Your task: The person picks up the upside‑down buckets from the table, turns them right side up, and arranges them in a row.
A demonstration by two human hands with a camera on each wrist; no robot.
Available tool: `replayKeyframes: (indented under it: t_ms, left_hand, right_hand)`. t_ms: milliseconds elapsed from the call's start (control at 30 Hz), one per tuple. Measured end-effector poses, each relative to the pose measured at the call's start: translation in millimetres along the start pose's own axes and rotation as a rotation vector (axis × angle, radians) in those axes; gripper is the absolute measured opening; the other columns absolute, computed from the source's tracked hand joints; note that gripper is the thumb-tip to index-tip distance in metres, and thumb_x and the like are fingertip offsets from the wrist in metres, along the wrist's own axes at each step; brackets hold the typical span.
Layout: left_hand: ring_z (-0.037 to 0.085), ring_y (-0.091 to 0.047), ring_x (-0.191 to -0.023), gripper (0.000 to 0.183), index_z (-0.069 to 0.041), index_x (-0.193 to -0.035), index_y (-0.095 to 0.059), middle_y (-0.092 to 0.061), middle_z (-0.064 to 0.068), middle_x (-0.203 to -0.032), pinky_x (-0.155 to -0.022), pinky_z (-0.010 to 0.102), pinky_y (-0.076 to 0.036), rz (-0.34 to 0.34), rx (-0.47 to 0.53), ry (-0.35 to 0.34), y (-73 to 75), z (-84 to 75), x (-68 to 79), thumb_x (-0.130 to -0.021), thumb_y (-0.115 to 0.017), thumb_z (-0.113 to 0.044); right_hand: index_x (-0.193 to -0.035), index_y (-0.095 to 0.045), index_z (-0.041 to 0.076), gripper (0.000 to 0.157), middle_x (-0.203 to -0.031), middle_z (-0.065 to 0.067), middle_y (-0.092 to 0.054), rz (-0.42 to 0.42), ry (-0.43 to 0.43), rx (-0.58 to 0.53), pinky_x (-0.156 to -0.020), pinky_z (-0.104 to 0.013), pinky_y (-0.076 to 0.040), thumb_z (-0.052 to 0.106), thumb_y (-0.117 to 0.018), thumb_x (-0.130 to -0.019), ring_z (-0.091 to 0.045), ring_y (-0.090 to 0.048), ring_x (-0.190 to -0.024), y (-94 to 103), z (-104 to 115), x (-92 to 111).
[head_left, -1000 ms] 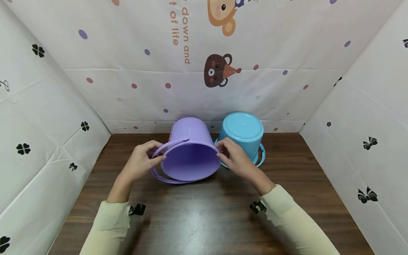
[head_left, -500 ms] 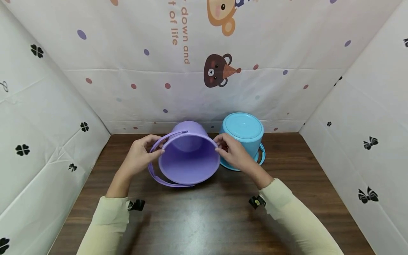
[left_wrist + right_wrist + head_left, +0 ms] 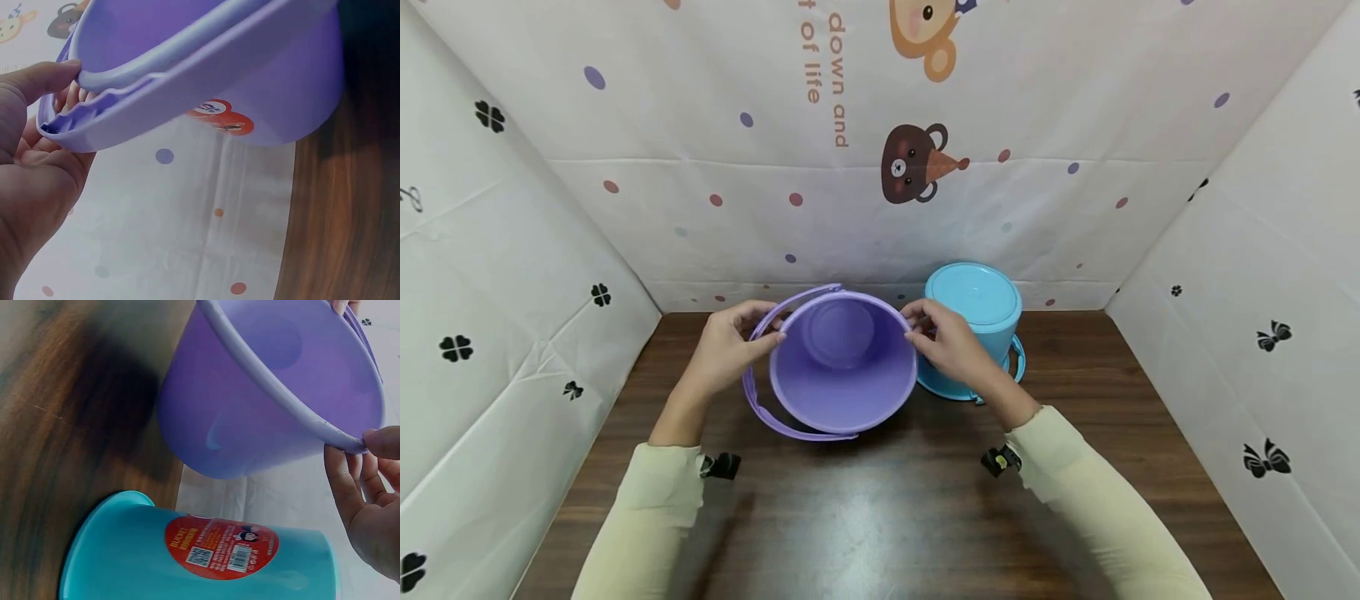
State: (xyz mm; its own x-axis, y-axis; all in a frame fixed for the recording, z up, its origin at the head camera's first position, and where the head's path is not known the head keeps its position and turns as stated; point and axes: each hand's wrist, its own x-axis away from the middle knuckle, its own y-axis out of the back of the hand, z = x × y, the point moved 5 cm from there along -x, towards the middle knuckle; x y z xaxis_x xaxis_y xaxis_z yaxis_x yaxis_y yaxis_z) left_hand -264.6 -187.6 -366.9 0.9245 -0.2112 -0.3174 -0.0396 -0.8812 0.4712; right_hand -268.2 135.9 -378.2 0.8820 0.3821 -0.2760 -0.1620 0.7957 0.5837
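Observation:
A purple bucket [image 3: 850,392] is tilted with its mouth toward me, and its inside bottom shows in the head view. My left hand [image 3: 730,346] pinches the left of its rim, thumb on the inner side and fingers outside. The bucket's handle [image 3: 106,128] hangs on that side and passes between my left hand's thumb and fingers. On the opposite side my right hand [image 3: 951,342] pinches the rim between thumb and fingers. Just right of it a blue bucket [image 3: 973,300] stands upside down, with a red label [image 3: 222,547] visible in the right wrist view.
Both buckets are at the back of a dark wooden table [image 3: 850,517]. Behind them rises a white printed backdrop [image 3: 700,233]. White sheets with black motifs [image 3: 1232,317] border the left and right sides.
The purple bucket has turned its mouth upward, so more of its inside shows. Both hands have risen slightly with the rim. The blue bucket stays in place.

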Motion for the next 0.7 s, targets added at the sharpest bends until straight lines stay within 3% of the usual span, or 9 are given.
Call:
replayKeyframes:
  t_ms: [400, 567, 700]
  left_hand:
    - [0.002, -0.068, -0.083, 0.041, 0.000, -0.129, -0.069, -0.076, 0.020, -0.101, -0.069, 0.014, -0.054, -0.023, 0.032, 0.027, 7.0, 1.3, -13.3, -0.090, -0.079, -0.007]
    - [0.003, -0.069, -0.083, 0.043, -0.003, -0.132, -0.069, -0.077, 0.009, -0.099, -0.068, 0.015, -0.055, -0.017, 0.031, 0.071, 11.8, 3.0, -18.2, -0.091, -0.080, -0.012]
    - [0.004, -0.069, -0.083, 0.046, -0.002, -0.134, -0.067, -0.076, -0.002, -0.097, -0.069, 0.017, -0.058, 0.005, 0.092, 0.136, 13.3, 5.5, -22.3, -0.091, -0.079, -0.013]
  right_hand:
    - [-0.130, -0.065, 0.009, 0.030, -0.120, -0.011, -0.069, 0.023, -0.089, 0.021, -0.077, -0.038, -0.061, 0.011, -0.067, -0.101, -0.028, -0.069, -0.105, 6.5, 1, -16]
    - [-0.131, -0.066, 0.008, 0.030, -0.122, -0.012, -0.070, 0.048, -0.116, 0.035, -0.080, -0.040, -0.062, 0.014, -0.066, -0.101, -0.029, -0.070, -0.107, 10.7, 3, -25]
    - [-0.130, -0.067, 0.008, 0.029, -0.120, -0.012, -0.070, 0.071, -0.164, -0.008, -0.080, -0.046, -0.063, 0.013, -0.066, -0.101, -0.029, -0.071, -0.105, 13.2, 3, -32]
